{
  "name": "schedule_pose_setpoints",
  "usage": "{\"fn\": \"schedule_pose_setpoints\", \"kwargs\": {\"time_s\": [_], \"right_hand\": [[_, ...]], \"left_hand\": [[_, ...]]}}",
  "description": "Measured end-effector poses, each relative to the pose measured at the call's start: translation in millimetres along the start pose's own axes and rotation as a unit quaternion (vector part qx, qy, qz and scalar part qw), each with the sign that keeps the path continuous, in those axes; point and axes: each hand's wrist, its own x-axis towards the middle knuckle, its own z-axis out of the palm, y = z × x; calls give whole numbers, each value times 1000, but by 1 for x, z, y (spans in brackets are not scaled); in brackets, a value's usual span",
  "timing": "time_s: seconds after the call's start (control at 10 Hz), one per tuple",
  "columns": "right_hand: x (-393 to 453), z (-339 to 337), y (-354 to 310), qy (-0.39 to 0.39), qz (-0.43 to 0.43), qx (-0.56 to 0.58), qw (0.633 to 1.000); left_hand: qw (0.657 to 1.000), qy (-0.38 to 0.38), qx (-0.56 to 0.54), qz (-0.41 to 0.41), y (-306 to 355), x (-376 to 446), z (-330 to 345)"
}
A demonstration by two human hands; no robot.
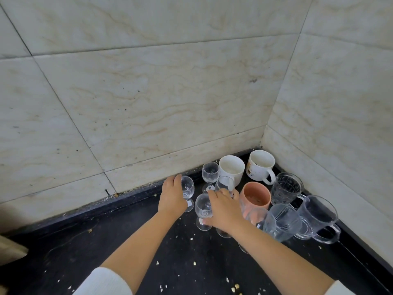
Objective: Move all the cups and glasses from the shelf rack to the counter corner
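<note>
A: The left hand (pixel 171 199) holds a small wine glass (pixel 188 189) near the counter (pixel 127 241) back edge.

B: The right hand (pixel 225 211), fingers spread, grips two glasses (pixel 203 206). They may knock together, or topple the pink cup (pixel 256 195) in the corner.

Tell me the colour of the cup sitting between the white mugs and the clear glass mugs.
The cup is terracotta pink, seen in the head view.
</note>
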Motion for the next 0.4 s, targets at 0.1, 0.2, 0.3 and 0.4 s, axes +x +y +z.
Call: {"fn": "schedule_pose_setpoints", "kwargs": {"time_s": [0.1, 0.2, 0.3, 0.4], "right_hand": [[-17, -25, 13, 14, -15, 25, 999], [-40, -63, 32, 76, -17, 72, 994], [-72, -110, 37, 217, -43, 232, 947], [-118, -166, 42, 337, -102, 426, 833]], "left_hand": [[992, 13, 66, 108, 17, -17, 0], [981, -37, 99, 165, 36, -27, 6], [980, -57, 91, 167, 54, -34, 17], [974, -100, 152, 137, 58, -38, 30]]}}
